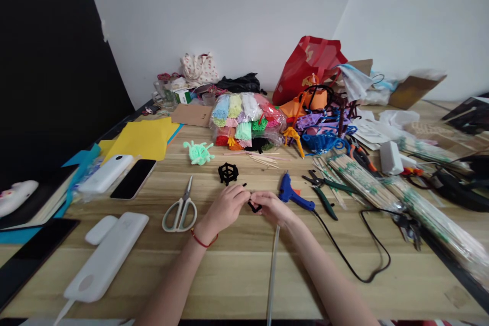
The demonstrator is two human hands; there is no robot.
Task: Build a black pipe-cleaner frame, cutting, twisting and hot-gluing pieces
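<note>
Over the middle of the table, my left hand (228, 204) and my right hand (271, 205) meet, fingers closed around a bent black pipe cleaner (255, 208). One end of it sticks out above the left fingertips; the rest is partly hidden by my fingers. Just beyond lies a black web-like pipe cleaner shape (228, 173). A mint green pipe cleaner figure (199, 153) rests farther back. Left of my hands are white-handled scissors (181, 211). To the right are a blue glue gun (295, 193) and green-handled pliers (324, 193). A thin translucent stick (273, 275) runs below my right wrist.
Bagged colourful pipe cleaners (246, 119) stand behind the hands, with loose sticks (263, 161) before them. A red bag (309, 63) is at the back. Bundled wooden sticks (367, 183) and a black cable (367, 280) lie right; a phone (133, 179) and white power strip (109, 260) left.
</note>
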